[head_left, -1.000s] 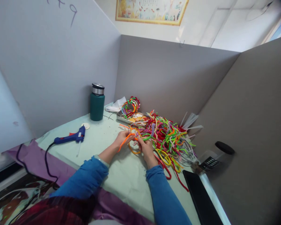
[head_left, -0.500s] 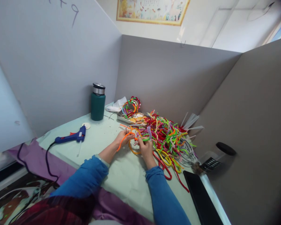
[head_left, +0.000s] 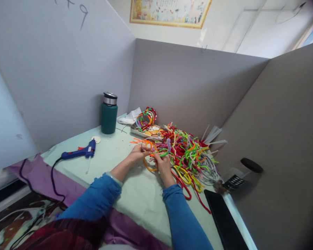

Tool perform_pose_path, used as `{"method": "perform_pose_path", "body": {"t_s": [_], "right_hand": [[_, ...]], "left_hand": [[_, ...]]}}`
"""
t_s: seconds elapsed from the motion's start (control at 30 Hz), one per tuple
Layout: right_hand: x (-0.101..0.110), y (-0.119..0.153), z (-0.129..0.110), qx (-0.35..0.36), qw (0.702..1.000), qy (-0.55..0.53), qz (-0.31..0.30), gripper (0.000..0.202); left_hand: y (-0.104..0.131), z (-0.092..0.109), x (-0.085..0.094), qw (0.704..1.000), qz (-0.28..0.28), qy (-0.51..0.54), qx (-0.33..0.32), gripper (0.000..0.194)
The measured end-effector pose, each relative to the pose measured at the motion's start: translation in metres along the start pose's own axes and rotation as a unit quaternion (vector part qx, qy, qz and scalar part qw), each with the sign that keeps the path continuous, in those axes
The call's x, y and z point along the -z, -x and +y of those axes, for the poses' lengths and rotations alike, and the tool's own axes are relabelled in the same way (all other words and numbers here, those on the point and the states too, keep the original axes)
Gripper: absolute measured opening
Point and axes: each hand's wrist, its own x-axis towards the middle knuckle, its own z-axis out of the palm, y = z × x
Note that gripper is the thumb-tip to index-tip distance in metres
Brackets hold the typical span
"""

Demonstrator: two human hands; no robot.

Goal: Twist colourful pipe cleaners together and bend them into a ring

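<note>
Both of my hands meet over the table's middle, fingertips close together. My left hand is closed, pinching an orange pipe cleaner whose free length stretches beyond the fingers. My right hand pinches pipe cleaners at the same spot. A green one with a thick purple end sticks up past its fingers. Below the hands curves a yellow-orange loop; whether it joins the held strands I cannot tell. Just beyond lies a big heap of mixed-colour pipe cleaners.
A metal tray with small round pieces and a coil of colourful rings stands at the back. To the left are a green bottle and a blue glue gun. A black flat object lies along the right edge; grey partitions surround the table.
The orange strand that hung over my left hand toward the wrist has swung up and away, now arching beyond the fingers. My hands have barely moved.
</note>
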Motion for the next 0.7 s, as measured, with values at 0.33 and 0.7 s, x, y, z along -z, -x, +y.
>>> {"method": "perform_pose_path", "body": {"t_s": [0.33,0.7], "right_hand": [[0.006,-0.002,0.003,-0.003,0.999,0.016,0.038,0.039],[0.005,-0.001,-0.002,0.032,0.995,0.078,0.045,0.039]], "left_hand": [[-0.001,0.001,0.005,0.988,-0.034,-0.134,-0.074,0.018],[-0.008,-0.015,0.009,0.970,-0.041,-0.219,-0.093,0.024]]}}
